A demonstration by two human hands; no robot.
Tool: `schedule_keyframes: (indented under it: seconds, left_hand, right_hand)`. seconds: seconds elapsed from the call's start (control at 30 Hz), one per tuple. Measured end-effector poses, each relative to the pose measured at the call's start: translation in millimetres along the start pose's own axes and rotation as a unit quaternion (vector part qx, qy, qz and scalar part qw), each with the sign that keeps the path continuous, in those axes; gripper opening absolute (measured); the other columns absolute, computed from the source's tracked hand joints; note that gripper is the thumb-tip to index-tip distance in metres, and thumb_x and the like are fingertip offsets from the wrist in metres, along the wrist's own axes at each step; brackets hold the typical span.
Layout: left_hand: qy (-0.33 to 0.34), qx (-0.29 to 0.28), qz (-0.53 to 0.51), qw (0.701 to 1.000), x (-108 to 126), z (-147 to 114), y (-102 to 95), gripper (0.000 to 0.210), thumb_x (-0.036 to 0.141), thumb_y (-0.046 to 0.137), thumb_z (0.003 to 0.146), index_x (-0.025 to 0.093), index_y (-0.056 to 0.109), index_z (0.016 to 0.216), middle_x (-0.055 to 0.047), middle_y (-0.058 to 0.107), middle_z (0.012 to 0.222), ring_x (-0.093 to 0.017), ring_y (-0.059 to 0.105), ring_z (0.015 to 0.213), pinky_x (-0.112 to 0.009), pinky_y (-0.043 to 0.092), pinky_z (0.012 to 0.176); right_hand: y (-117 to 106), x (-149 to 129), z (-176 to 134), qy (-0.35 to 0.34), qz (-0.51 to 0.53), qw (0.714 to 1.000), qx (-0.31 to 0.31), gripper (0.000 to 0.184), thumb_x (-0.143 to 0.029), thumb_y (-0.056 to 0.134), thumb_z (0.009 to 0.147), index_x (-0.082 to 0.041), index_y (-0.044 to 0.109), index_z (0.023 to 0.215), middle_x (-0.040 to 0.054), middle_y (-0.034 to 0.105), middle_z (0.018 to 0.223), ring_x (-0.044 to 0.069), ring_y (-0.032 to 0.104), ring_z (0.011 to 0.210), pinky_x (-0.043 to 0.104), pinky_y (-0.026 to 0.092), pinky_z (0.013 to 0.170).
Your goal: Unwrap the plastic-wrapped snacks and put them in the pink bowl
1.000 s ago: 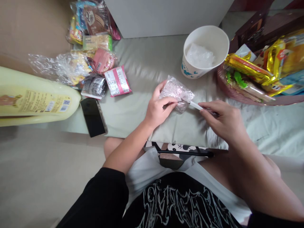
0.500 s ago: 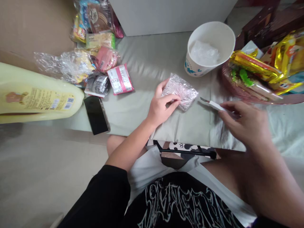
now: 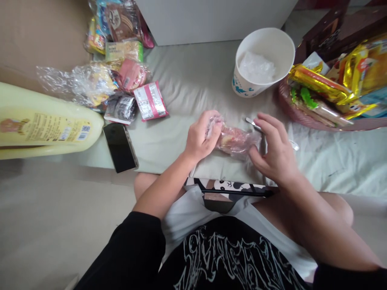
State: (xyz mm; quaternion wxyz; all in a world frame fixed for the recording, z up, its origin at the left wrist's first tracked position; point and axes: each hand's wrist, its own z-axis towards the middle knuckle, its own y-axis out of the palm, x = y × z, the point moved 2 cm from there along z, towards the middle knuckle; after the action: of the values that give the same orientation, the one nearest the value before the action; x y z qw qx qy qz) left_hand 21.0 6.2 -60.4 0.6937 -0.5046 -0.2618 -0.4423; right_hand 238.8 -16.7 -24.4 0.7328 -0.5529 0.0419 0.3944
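A pinkish snack in clear plastic wrap [image 3: 234, 141] lies in front of me on the cloth. My left hand [image 3: 204, 135] is closed around the left end of the wrap. At the wrap's right end is my right hand [image 3: 275, 149], its thumb and fingers apart, the thumb close to the plastic; I cannot make out whether it touches. A white-handled craft knife [image 3: 294, 145] lies on the cloth beneath my right hand, which hides its middle. Its blade end points to the upper left.
A white paper bucket [image 3: 263, 60] holding crumpled clear plastic stands behind. To the right is a pink basket [image 3: 284, 100] of packaged snacks. On the left are a phone [image 3: 120, 148], a big yellow bottle [image 3: 48, 121], a pink-and-white packet [image 3: 150, 101] and other wrapped snacks.
My right hand has let go of the craft knife, laid it on the cloth, and moved left to the wrapped snack. The wrapped snack has turned and now stretches lengthwise toward the right.
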Motion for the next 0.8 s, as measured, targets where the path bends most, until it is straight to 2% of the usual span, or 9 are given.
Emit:
schedule_keyframes:
  seconds: [0.1, 0.2, 0.33, 0.43, 0.53, 0.6, 0.7, 0.8]
  left_hand:
    - [0.007, 0.001, -0.013, 1.0, 7, 3, -3.5, 0.027, 0.042, 0.044, 0.106, 0.023, 0.062, 0.109, -0.004, 0.076, 0.097, -0.015, 0.073, 0.089, -0.03, 0.057, 0.082]
    - [-0.001, 0.007, -0.018, 1.0, 6, 6, -6.4, 0.027, 0.041, 0.046, 0.106, 0.023, 0.066, 0.103, -0.004, 0.076, 0.094, -0.016, 0.073, 0.086, -0.031, 0.057, 0.08]
    - [-0.031, 0.029, -0.018, 0.999, -3, 8, -10.3, 0.023, 0.037, 0.052, 0.103, 0.022, 0.069, 0.098, -0.003, 0.076, 0.09, -0.015, 0.072, 0.082, -0.03, 0.057, 0.077]
    - [-0.065, 0.057, -0.017, 0.996, -10, 11, -15.5, 0.016, 0.033, 0.059, 0.099, 0.022, 0.07, 0.097, -0.001, 0.074, 0.085, -0.013, 0.071, 0.075, -0.028, 0.057, 0.072]
    - [-0.072, 0.07, 0.0, 0.995, -20, 16, -25.5, 0.011, 0.031, 0.061, 0.097, 0.022, 0.068, 0.097, 0.0, 0.073, 0.086, -0.014, 0.071, 0.078, -0.028, 0.059, 0.074]
    - [-0.072, 0.069, 0.015, 0.995, -29, 20, -35.0, 0.011, 0.032, 0.062, 0.097, 0.024, 0.066, 0.104, -0.001, 0.074, 0.092, -0.016, 0.073, 0.085, -0.03, 0.061, 0.079]
    - [-0.063, 0.076, 0.053, 0.994, -41, 25, -49.8, 0.032, 0.037, 0.062, 0.098, 0.03, 0.056, 0.128, -0.005, 0.072, 0.113, -0.019, 0.073, 0.1, -0.035, 0.062, 0.087]
    - [-0.009, 0.047, 0.103, 0.993, -38, 25, -55.9, 0.044, 0.043, 0.06, 0.098, 0.033, 0.049, 0.14, -0.008, 0.064, 0.137, -0.025, 0.067, 0.123, -0.043, 0.058, 0.099]
  right_hand:
    - [7, -3, 4, -0.059, 0.013, 0.997, -0.038, 0.051, -0.008, 0.052, 0.085, -0.027, 0.061, 0.132, 0.008, 0.072, 0.111, 0.026, 0.069, 0.105, 0.042, 0.054, 0.089]
    - [5, 2, 2, -0.06, 0.003, 0.997, -0.041, 0.04, -0.007, 0.052, 0.084, -0.026, 0.069, 0.115, 0.0049, 0.069, 0.089, 0.024, 0.065, 0.086, 0.04, 0.051, 0.078]
    - [-12, 14, 0, -0.014, 0.009, 1.0, 0.006, 0.033, -0.004, 0.055, 0.076, -0.026, 0.072, 0.094, 0.0036, 0.066, 0.084, 0.021, 0.062, 0.078, 0.038, 0.049, 0.071]
    - [-26, 19, 3, -0.01, 0.016, 0.999, 0.039, 0.026, -0.003, 0.055, 0.07, -0.025, 0.066, 0.077, 0.0014, 0.064, 0.079, 0.019, 0.061, 0.072, 0.034, 0.047, 0.064]
    - [-35, 22, 6, -0.007, 0.022, 0.997, 0.078, 0.026, 0.0, 0.054, 0.071, -0.024, 0.063, 0.072, 0.0003, 0.063, 0.076, 0.017, 0.061, 0.068, 0.031, 0.045, 0.059]
    - [-38, 22, 6, -0.002, 0.023, 0.996, 0.091, 0.026, 0.0, 0.054, 0.074, -0.024, 0.063, 0.071, 0.0, 0.063, 0.076, 0.016, 0.062, 0.067, 0.03, 0.046, 0.059]
    - [-40, 19, 4, 0.003, 0.027, 0.994, 0.104, 0.028, -0.001, 0.052, 0.08, -0.024, 0.065, 0.071, 0.0007, 0.066, 0.079, 0.016, 0.064, 0.071, 0.031, 0.049, 0.063]
    - [-43, 14, 4, -0.014, 0.047, 0.992, 0.112, 0.026, -0.008, 0.051, 0.087, -0.025, 0.067, 0.076, 0.003, 0.07, 0.086, 0.02, 0.067, 0.082, 0.038, 0.053, 0.075]
